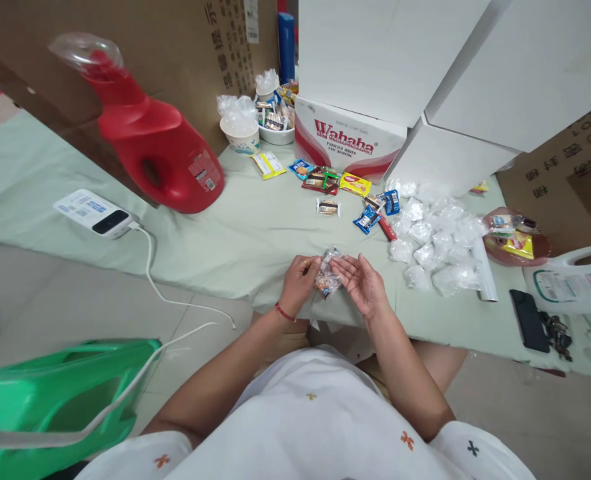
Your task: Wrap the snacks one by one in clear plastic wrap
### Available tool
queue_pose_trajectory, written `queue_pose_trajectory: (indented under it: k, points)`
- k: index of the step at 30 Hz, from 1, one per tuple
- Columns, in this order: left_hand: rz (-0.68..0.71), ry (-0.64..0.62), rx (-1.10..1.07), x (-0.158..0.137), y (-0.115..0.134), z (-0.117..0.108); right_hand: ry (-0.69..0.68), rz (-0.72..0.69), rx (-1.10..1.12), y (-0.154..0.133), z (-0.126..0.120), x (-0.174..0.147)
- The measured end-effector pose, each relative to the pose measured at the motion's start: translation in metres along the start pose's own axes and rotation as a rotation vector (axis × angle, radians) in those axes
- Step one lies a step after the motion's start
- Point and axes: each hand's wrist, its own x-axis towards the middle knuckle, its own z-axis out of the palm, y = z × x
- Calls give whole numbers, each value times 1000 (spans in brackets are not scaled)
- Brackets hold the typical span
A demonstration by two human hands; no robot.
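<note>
A small clear-plastic-wrapped snack packet [329,275] with brownish contents lies at the table's front edge between my hands. On its left side, my left hand [298,285] has its fingers curled closed against the wrap. My right hand [364,285] is open, palm partly up, with its outstretched fingertips touching the packet from the right. Beyond my hands are loose wrapped snacks: a blue packet [366,219], a red stick packet [387,229], a clear-wrapped biscuit [328,207] and a yellow packet [355,184]. Several crumpled clear plastic bundles [433,233] are heaped to the right.
A red jug [160,153] and a white device [95,213] with a cable are on the left. A white bowl of snacks [276,135] and a paper cup [240,137] stand behind, beside a Wahaha box [348,140]. A phone [529,320] and keys [556,335] lie right.
</note>
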Motion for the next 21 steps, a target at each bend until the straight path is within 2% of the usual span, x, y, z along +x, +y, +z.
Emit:
queue_pose_trajectory:
  k: [3,6,9,11,13,15,19,21]
  points:
    - [63,-98,-31,0,4,-10,12,-16,22,0,0,1]
    - [247,-195,37,-13,9,-19,16,-15,22,0,0,1]
    - [440,-225,326,-35,13,-17,-12,-24,19,2,3,-1]
    - [484,-162,527,-45,14,-11,-16,-48,7,5,5,-2]
    - [459,-72,623,-47,12,-3,1,-68,-11,7,7,-4]
    - [394,-21,614,-41,7,3,17,-71,-25,9,9,-5]
    - [192,-21,489,-18,2,6,14,-68,-31,10,9,-3]
    - [104,-9,506,-9,3,7,14,-69,-37,10,9,-2]
